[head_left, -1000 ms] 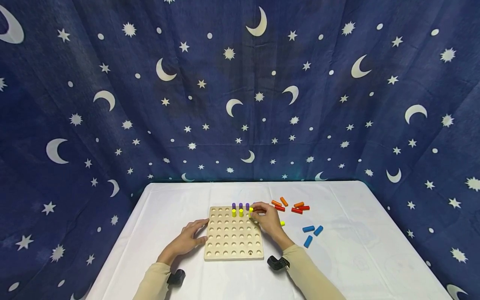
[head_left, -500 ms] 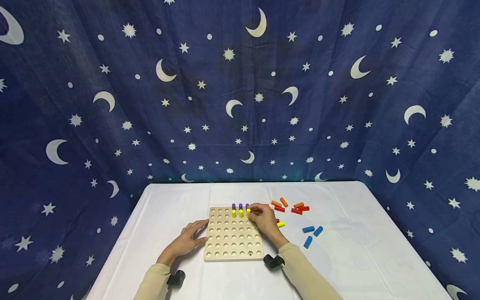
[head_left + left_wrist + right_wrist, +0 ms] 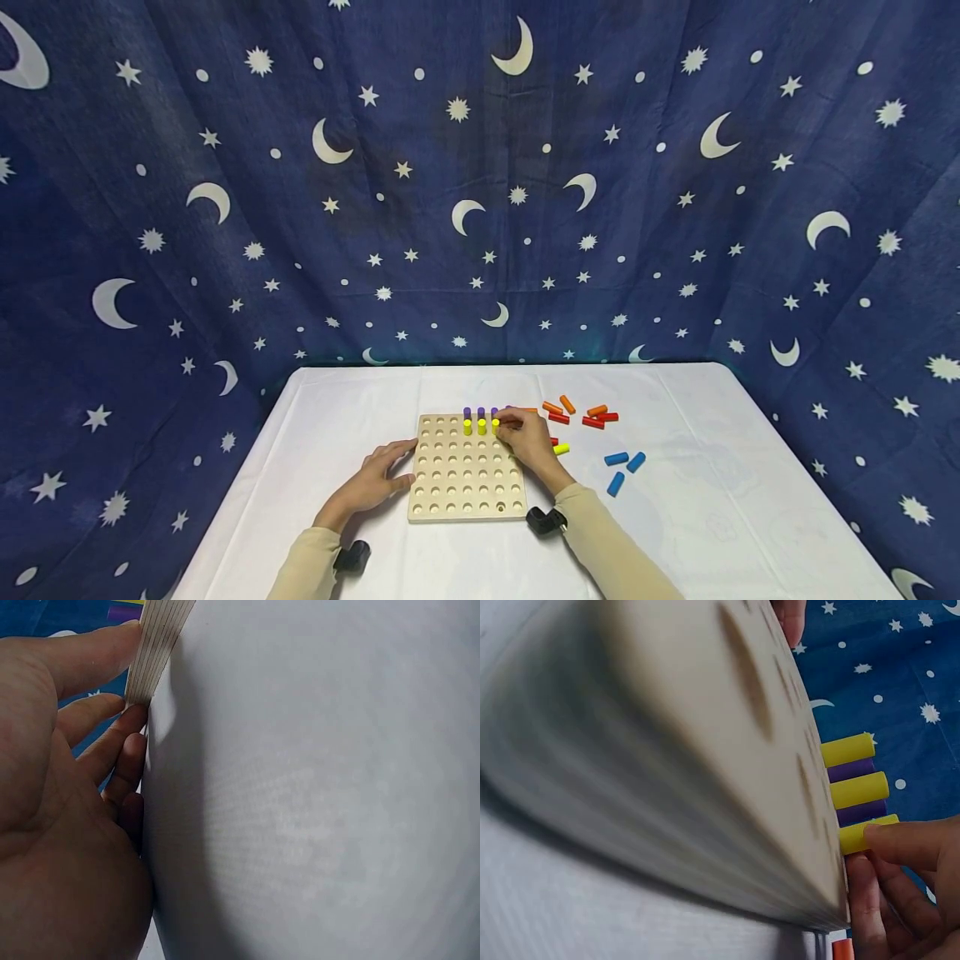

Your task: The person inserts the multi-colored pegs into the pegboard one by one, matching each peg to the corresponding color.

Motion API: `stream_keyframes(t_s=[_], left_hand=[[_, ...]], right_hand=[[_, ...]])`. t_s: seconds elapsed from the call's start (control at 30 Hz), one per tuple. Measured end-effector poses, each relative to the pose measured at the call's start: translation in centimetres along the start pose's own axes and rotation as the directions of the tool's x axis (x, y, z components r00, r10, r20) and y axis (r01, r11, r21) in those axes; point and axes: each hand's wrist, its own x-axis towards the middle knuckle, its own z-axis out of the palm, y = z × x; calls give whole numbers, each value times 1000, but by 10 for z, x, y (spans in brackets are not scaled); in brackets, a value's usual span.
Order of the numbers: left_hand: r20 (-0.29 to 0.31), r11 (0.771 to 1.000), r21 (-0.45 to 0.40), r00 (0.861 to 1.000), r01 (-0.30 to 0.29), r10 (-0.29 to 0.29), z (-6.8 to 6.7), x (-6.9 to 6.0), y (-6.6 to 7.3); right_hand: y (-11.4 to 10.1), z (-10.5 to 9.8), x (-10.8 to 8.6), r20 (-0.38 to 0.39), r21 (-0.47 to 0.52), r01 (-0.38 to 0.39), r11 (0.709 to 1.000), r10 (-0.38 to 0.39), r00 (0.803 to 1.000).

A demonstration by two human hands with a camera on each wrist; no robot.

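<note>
A square wooden pegboard with rows of holes lies on the table. My right hand pinches a yellow peg between thumb and fingers near the board's far right corner. In the right wrist view this yellow peg stands in line with two other yellow pegs, its lower end at the board's surface. Purple pegs stand in the row behind, partly covered by my fingers. My left hand rests at the board's left side, its thumb and fingertips touching the layered edge.
Right of the board lie a loose yellow peg, several red pegs and orange pegs. Farther right are three blue pegs. A white cloth covers the table, and a dark blue starry curtain hangs behind it.
My right hand has shifted slightly left with the yellow peg, which now stands upright and lower, in line with the other two. The left hand has not moved.
</note>
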Motion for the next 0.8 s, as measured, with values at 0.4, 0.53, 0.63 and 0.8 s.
stream_keyframes(t_s=[0.4, 0.53, 0.63, 0.8], left_hand=[[-7, 1000, -4, 1000, -5, 5, 1, 0, 0], [-8, 1000, 2, 1000, -17, 17, 1, -1, -1], [-2, 1000, 2, 1000, -9, 9, 1, -1, -1], [-3, 1000, -13, 1000, 1, -1, 0, -1, 1]], right_hand=[[-16, -17, -7, -22, 44, 26, 999, -25, 999], [-22, -25, -11, -36, 45, 57, 997, -55, 998], [-24, -33, -13, -44, 43, 76, 996, -74, 996], [-30, -45, -18, -61, 40, 81, 996, -79, 995]])
